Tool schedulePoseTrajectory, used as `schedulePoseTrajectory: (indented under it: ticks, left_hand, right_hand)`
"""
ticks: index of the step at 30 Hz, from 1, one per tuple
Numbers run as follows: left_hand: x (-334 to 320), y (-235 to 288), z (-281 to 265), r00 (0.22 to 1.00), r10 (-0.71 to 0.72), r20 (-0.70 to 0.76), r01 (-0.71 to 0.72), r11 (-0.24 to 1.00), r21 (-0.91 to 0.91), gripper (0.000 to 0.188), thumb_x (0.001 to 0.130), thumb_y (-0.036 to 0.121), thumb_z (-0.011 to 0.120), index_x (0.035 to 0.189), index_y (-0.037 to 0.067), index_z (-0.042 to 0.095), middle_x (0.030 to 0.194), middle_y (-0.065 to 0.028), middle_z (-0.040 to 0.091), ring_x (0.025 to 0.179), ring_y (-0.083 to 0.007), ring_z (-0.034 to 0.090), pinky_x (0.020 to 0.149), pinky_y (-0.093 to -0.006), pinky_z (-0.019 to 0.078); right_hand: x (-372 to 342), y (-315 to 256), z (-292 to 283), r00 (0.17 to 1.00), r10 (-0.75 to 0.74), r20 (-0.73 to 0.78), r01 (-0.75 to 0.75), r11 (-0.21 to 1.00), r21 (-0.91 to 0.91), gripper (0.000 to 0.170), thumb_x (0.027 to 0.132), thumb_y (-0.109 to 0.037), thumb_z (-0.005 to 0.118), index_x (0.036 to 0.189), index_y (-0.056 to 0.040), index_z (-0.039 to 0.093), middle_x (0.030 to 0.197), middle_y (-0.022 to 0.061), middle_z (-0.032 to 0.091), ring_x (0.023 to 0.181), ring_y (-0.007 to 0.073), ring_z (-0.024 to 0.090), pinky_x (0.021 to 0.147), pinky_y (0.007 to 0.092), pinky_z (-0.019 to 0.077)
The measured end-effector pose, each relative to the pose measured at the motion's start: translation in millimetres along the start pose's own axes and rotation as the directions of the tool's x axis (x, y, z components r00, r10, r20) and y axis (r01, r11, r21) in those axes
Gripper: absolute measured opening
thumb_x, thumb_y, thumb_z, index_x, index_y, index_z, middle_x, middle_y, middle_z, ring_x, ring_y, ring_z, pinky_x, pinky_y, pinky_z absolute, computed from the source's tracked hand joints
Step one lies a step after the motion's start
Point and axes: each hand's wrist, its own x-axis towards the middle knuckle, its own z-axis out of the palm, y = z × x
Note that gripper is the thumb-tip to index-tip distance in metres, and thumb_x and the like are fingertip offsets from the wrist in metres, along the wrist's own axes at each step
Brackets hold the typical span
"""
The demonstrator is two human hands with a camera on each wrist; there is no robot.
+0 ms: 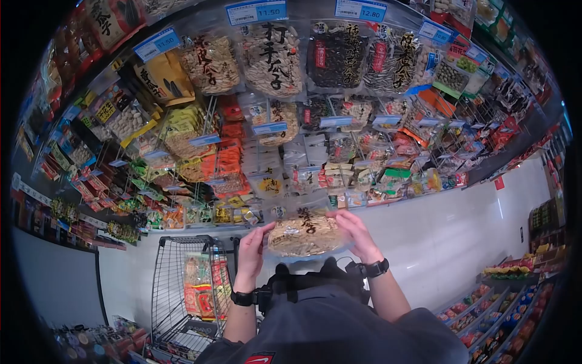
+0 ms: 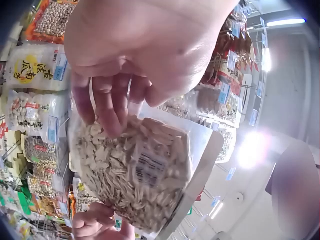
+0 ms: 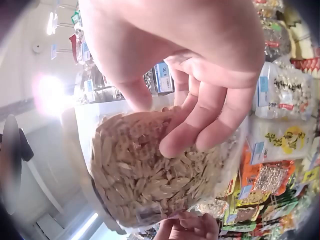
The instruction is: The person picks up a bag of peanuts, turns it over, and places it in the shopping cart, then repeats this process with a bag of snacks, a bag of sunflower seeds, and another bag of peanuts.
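A clear plastic bag of seeds (image 1: 305,235), pale in colour with dark lettering on its front, is held up in front of the person's body. My left hand (image 1: 251,247) grips its left side and my right hand (image 1: 357,236) grips the right. In the left wrist view, fingers (image 2: 107,107) lie over the bag's back near a white barcode label (image 2: 149,167). The right wrist view shows the thumb and fingers (image 3: 192,125) pinching the bag's edge, with the left hand (image 3: 187,227) at the opposite edge.
Ahead stands a display rack hung with bagged seeds and nuts (image 1: 273,60) and blue price tags (image 1: 257,12). A wire shopping cart (image 1: 163,285) with several packages (image 1: 203,285) stands at left. Shelves of packaged goods (image 1: 494,312) line the lower right beside pale floor (image 1: 424,242).
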Motion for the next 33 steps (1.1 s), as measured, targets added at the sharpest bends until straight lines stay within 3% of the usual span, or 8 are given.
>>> schedulePoseTrajectory:
  ticks: [2,7,14,16,23,26,28,33]
  left_hand:
    - [-4,1,-3,1.000,-0.017,0.008,0.018,0.984,-0.177,0.043,0.104,0.029,0.045,0.125,-0.006,0.057,0.118,-0.0111,0.065,0.104,-0.0122,0.062,0.090,-0.0253,0.0477]
    - [-5,2,-19,1.000,-0.002,-0.017,-0.001,0.984,-0.179,0.045,0.104,0.031,0.043,0.127,-0.006,0.056,0.124,-0.0133,0.062,0.105,-0.0127,0.061,0.091,-0.0264,0.0476]
    - [-4,18,-47,0.998,-0.065,-0.021,0.060,0.977,-0.203,0.044,0.104,0.031,0.043,0.124,-0.005,0.058,0.121,-0.0109,0.063,0.098,-0.0102,0.060,0.091,-0.0274,0.0469]
    - [0,13,-60,0.998,-0.049,-0.028,0.043,0.984,-0.174,0.042,0.104,0.030,0.044,0.123,-0.005,0.058,0.116,-0.0081,0.063,0.096,-0.0084,0.059,0.089,-0.0254,0.0466]
    - [-3,22,-109,0.979,-0.137,0.152,0.132,0.990,0.041,0.032,0.097,0.017,0.057,0.126,0.004,0.058,0.101,0.0006,0.060,0.091,-0.0047,0.055,0.080,-0.0193,0.0445]
    - [-5,23,-116,0.985,-0.126,0.122,0.130,0.991,-0.027,0.037,0.093,0.011,0.063,0.128,0.006,0.054,0.105,-0.0011,0.061,0.093,-0.0058,0.056,0.081,-0.0205,0.0457]
    - [-6,20,-120,0.988,-0.112,0.103,0.119,0.991,-0.060,0.039,0.091,0.008,0.064,0.129,0.005,0.052,0.106,-0.0023,0.061,0.094,-0.0066,0.057,0.082,-0.0212,0.0462]
    - [-4,17,-114,0.996,-0.075,0.055,0.081,0.990,-0.117,0.052,0.088,0.001,0.066,0.135,0.004,0.045,0.107,-0.0067,0.063,0.097,-0.0100,0.059,0.087,-0.0239,0.0479]
  right_hand:
    - [2,-1,5,0.997,0.073,0.029,-0.076,0.989,0.129,0.029,0.099,-0.021,0.054,0.121,-0.0019,0.058,0.111,0.0029,0.063,0.096,0.0085,0.060,0.078,0.0227,0.0482]
    - [10,12,17,0.994,0.103,0.048,-0.109,0.982,0.152,0.035,0.100,-0.025,0.053,0.122,0.0015,0.054,0.112,0.0089,0.063,0.102,0.0178,0.063,0.080,0.0358,0.0559]
    - [13,25,47,0.992,0.122,0.043,-0.126,0.986,0.110,0.034,0.098,-0.023,0.056,0.123,0.0005,0.056,0.114,0.0081,0.063,0.097,0.0145,0.063,0.079,0.0260,0.0521]
    - [13,34,55,0.999,0.046,-0.021,-0.047,0.998,-0.047,0.033,0.097,-0.021,0.057,0.124,-0.0018,0.058,0.112,0.0060,0.064,0.094,0.0105,0.061,0.077,0.0211,0.0481]
    - [12,65,74,0.994,-0.029,-0.102,0.002,0.967,-0.255,0.030,0.094,-0.012,0.059,0.124,-0.0065,0.057,0.098,0.0001,0.061,0.085,0.0044,0.056,0.070,0.0194,0.0449]
    - [15,87,79,0.980,-0.095,-0.175,0.060,0.979,-0.197,0.039,0.091,-0.006,0.064,0.128,-0.0076,0.050,0.093,-0.0010,0.059,0.082,0.0045,0.055,0.068,0.0184,0.0439]
    - [13,92,83,0.970,-0.095,-0.225,0.045,0.974,-0.221,0.042,0.090,-0.003,0.064,0.127,-0.0080,0.044,0.095,0.0018,0.062,0.092,0.0081,0.059,0.083,0.0248,0.0473]
    - [9,72,88,0.973,-0.036,-0.229,-0.002,0.986,-0.167,0.051,0.090,-0.004,0.065,0.134,-0.0062,0.040,0.097,0.0038,0.065,0.092,0.0090,0.061,0.084,0.0257,0.0487]
